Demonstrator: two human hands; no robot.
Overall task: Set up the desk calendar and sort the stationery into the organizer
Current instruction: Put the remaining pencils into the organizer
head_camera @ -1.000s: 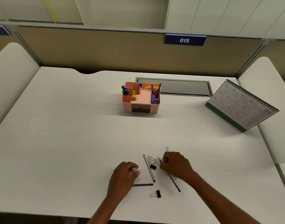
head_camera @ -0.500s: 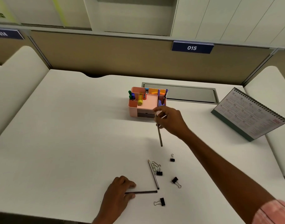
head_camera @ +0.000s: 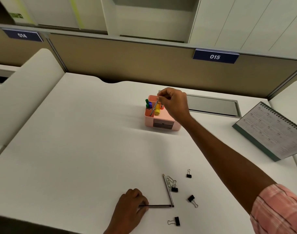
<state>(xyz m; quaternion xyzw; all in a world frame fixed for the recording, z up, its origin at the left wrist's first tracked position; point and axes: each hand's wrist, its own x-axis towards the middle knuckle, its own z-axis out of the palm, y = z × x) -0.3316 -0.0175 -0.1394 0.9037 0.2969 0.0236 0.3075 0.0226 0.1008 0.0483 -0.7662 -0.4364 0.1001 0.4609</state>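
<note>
A pink organizer (head_camera: 149, 121) stands mid-desk holding green, blue and yellow markers. Above it, my right hand (head_camera: 175, 101) pinches a grey pencil (head_camera: 154, 108) whose lower end dips into a front-left compartment. My left hand (head_camera: 130, 204) rests near the front edge, fingers on the end of a dark pencil (head_camera: 158, 206) lying flat. Another pencil (head_camera: 168, 190) lies beside it, with several black binder clips (head_camera: 191, 199) and paper clips (head_camera: 169, 180) around. The desk calendar (head_camera: 272, 130) stands open at the right.
A grey cable hatch (head_camera: 213, 105) is set in the desk behind the organizer. A tan partition with the label 015 (head_camera: 215, 56) closes the back. White rounded side dividers (head_camera: 24, 92) flank the desk.
My right hand lifted a pencil from the near desk and carried it up and back over the organizer. My left hand stayed on the dark pencil. The camera view tilted up.
</note>
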